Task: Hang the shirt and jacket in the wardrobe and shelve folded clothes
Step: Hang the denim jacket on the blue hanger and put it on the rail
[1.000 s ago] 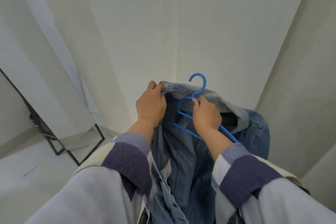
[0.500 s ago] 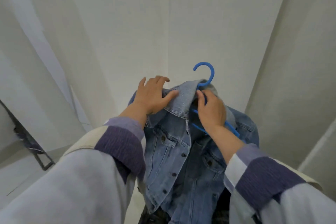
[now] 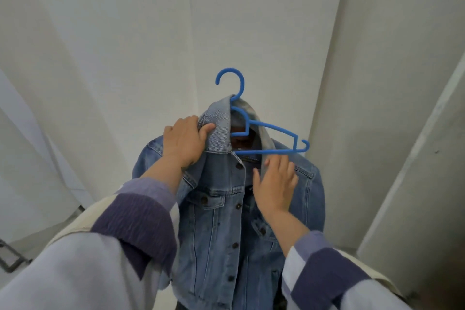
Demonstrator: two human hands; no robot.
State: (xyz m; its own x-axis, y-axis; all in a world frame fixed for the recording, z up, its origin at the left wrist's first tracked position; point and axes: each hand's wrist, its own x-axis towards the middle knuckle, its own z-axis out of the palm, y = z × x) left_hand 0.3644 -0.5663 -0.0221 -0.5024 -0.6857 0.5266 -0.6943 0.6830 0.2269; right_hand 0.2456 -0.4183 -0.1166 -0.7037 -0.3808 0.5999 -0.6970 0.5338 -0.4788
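Note:
A blue denim jacket (image 3: pixel 221 221) hangs in front of me, its buttoned front facing me. A blue plastic hanger (image 3: pixel 274 131) sits in its neck, the hook standing above the collar. The hanger's right arm sticks out bare over the right shoulder; its left arm is hidden inside the jacket. My left hand (image 3: pixel 185 141) grips the left side of the collar, thumb on the front. My right hand (image 3: pixel 275 184) lies on the right front panel just below the hanger's bar, fingers spread and fairly straight.
White panels surround me, with a corner seam behind the hanger and a tall white panel (image 3: pixel 415 158) at the right. A dark metal frame (image 3: pixel 10 262) shows at the lower left edge. No rail or shelf is in view.
The jacket has come up and hangs squarer to me. My right hand let go of the hanger's neck and dropped onto the front panel. My left hand closed on the collar.

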